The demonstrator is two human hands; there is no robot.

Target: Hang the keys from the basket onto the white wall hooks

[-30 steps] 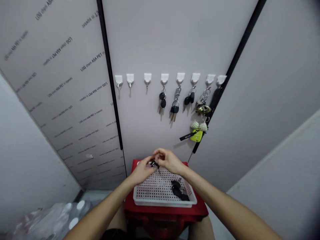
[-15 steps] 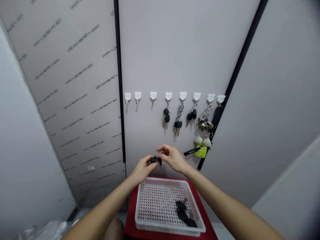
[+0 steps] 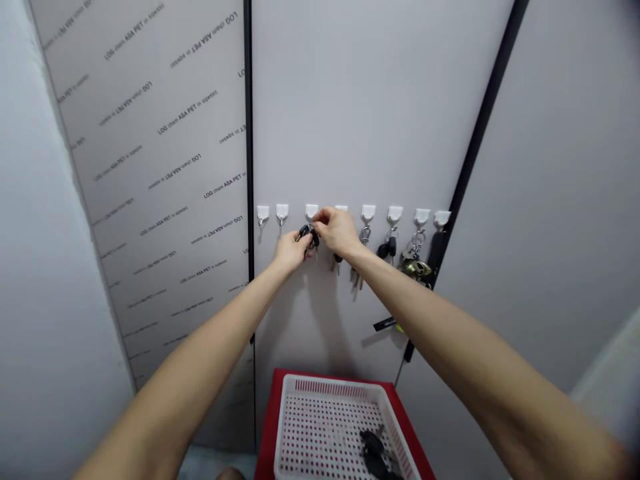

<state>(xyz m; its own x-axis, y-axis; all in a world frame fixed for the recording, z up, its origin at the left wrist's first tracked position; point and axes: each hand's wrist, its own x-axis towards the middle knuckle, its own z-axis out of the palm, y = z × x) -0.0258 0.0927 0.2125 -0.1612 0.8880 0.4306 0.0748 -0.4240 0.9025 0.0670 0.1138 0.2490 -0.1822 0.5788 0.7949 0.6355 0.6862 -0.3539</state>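
Both my hands are raised to the third white hook [image 3: 312,211] from the left on the panel. Between them is a bunch of black-headed keys [image 3: 315,238]. My left hand [image 3: 293,250] is closed on the keys from the left. My right hand [image 3: 340,232] pinches the top of the bunch, just below the hook; whether the ring is over the hook I cannot tell. My right hand partly hides the fourth hook and the keys hanging there. Two bare hooks, the second one [image 3: 283,212] nearer, are left of my hands.
Key bunches hang on the hooks to the right, including one with a gold-coloured fob [image 3: 416,268]. Below stands a white perforated basket [image 3: 320,427] with black keys [image 3: 373,450] inside, on a red surface [image 3: 267,420]. A black strip [image 3: 249,167] edges the panel.
Both hands have moved up with the bunch of keys, from above the basket's far edge to the third hook. The camera view has shifted slightly.
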